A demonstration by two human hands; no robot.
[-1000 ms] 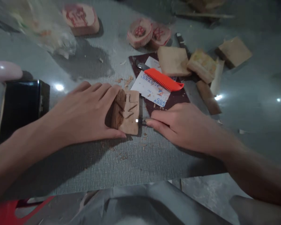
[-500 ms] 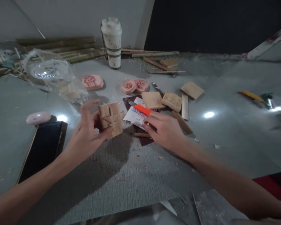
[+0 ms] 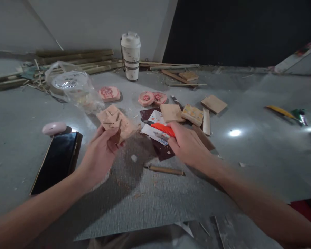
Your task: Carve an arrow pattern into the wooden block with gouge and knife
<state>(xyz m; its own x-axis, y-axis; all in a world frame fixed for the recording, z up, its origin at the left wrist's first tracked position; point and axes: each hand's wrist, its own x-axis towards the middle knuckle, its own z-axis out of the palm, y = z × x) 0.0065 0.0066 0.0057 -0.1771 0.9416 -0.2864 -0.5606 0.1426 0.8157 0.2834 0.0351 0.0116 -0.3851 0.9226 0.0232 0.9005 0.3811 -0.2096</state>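
My left hand (image 3: pixel 100 155) holds a carved wooden block (image 3: pixel 116 121) lifted off the table, fingers closed round its lower edge, carved face tilted up. My right hand (image 3: pixel 188 143) reaches over a sheet of sandpaper (image 3: pixel 159 147), its fingertips on an orange comb-like tool (image 3: pixel 163 129) that lies on a printed paper (image 3: pixel 151 131); the fingers look loosely curled. A wooden-handled carving tool (image 3: pixel 164 170) lies loose on the grey mat (image 3: pixel 155 200) just below my right hand.
A black phone (image 3: pixel 57 159) and a pink oval object (image 3: pixel 54 128) lie at left. Carved pink-stained stamps (image 3: pixel 109 93), wood blocks (image 3: pixel 194 114), a plastic bag (image 3: pixel 72 86), a lidded cup (image 3: pixel 131 55) and wood strips sit farther back. A yellow tool (image 3: pixel 278 110) lies far right.
My left hand lifted the carved block from the mat and tilted it up. My right hand left the carving tool on the mat and moved to the orange tool. My view rose.
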